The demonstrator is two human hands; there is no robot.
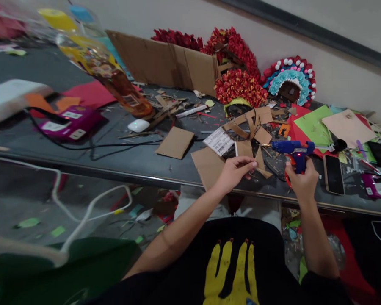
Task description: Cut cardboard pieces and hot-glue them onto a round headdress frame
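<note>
One turquoise-and-red arch (288, 75) by the wall (184, 17) looks finished, but the cardboard strip (260, 159) over the table (136, 160) — pinched by the left hand (233, 173), the right hand (305, 180) grasping a glue gun (294, 147) — seems not yet attached.

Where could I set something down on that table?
There's a strip of dark table between the black cable and front edge, left of the cardboard square; another behind the white object. It's crowded around the left hand, with cardboard pieces, and right hand, with the glue gun and phone.
</note>
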